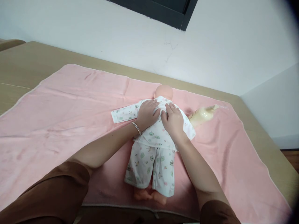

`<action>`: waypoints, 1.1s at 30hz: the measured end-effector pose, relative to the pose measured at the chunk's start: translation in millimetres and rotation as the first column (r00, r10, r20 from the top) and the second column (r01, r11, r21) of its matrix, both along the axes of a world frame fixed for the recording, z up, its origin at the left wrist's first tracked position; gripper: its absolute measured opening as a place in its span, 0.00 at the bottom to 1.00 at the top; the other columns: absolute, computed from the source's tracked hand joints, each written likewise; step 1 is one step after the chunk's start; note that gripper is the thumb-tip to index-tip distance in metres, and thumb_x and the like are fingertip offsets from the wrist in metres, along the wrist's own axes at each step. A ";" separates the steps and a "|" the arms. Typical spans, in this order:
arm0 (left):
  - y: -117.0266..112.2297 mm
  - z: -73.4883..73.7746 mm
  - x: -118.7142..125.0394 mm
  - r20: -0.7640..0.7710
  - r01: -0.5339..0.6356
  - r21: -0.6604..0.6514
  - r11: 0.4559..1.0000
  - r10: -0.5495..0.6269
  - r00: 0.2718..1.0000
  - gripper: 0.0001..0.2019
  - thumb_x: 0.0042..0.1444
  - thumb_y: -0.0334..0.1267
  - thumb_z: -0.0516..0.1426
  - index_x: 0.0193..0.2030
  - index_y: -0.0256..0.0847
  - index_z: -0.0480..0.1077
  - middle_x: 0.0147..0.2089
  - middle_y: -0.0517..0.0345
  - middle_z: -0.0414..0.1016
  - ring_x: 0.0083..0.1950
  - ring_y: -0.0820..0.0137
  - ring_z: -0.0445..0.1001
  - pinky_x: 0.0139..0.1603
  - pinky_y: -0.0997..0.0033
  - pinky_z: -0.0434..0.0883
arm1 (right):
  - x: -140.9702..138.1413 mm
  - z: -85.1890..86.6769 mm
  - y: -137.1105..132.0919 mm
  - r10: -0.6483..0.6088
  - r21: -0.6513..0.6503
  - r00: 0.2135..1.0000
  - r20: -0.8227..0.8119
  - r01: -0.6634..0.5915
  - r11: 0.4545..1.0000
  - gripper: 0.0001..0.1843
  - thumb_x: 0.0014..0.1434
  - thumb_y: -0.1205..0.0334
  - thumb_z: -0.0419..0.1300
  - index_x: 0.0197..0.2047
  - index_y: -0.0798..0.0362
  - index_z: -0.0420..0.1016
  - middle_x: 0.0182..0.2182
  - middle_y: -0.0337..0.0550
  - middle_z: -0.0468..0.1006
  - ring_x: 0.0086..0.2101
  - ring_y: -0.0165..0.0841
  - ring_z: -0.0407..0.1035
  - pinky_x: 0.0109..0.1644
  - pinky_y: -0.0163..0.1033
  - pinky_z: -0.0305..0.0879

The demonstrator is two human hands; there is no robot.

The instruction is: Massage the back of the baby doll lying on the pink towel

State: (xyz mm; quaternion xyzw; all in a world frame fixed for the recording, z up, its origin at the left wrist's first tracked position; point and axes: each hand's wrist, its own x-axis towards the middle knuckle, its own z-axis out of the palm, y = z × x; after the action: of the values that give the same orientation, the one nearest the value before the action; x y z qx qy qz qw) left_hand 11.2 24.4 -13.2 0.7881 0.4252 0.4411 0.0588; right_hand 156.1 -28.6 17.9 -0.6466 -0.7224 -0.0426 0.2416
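Doll (155, 143) is laid at frame center on pink blanket (70, 121); its shirt (161, 132) is touched by left hand (147, 115) and right hand (173, 120), palms down, fingers loosely spread (glossy cream object (203, 114) is seen at right).

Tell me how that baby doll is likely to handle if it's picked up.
On the baby doll, the smooth, bare head may feel slippery. The loose printed pajamas would probably bunch under a grip. Lying flat with its sleeves spread, the doll seems unlikely to roll.
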 end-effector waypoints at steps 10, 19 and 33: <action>0.0 1.9 1.2 -0.060 -0.002 -0.032 0.999 0.001 0.998 0.19 0.63 0.37 0.50 0.57 0.36 0.70 0.62 0.45 0.73 0.66 0.58 0.69 0.69 0.51 0.63 | 4.6 3.9 6.0 0.030 -0.150 0.999 -0.043 -0.036 0.988 0.32 0.69 0.55 0.46 0.71 0.62 0.54 0.70 0.61 0.54 0.70 0.48 0.47 0.72 0.61 0.42; 4.7 0.5 1.6 -0.098 0.022 -0.115 0.993 -0.033 0.995 0.23 0.64 0.39 0.49 0.64 0.36 0.64 0.69 0.44 0.64 0.72 0.56 0.60 0.73 0.47 0.56 | 6.5 2.4 7.1 0.042 -0.174 0.997 -0.064 -0.052 0.983 0.33 0.69 0.52 0.44 0.71 0.60 0.52 0.71 0.61 0.51 0.71 0.49 0.43 0.72 0.63 0.40; 5.5 0.6 1.5 -0.087 0.026 -0.114 0.993 -0.036 0.996 0.23 0.63 0.39 0.49 0.63 0.35 0.65 0.67 0.43 0.66 0.71 0.56 0.61 0.72 0.48 0.57 | 6.9 -0.2 6.9 0.032 -0.174 0.997 -0.066 -0.043 0.984 0.33 0.69 0.53 0.43 0.72 0.60 0.51 0.72 0.61 0.49 0.71 0.51 0.40 0.71 0.64 0.40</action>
State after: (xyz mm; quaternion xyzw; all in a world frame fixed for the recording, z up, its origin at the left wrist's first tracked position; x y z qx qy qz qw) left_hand 12.7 29.9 -12.6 0.8089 0.4393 0.3799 0.0912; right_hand 163.0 -21.7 17.7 -0.6527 -0.7273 0.0461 0.2072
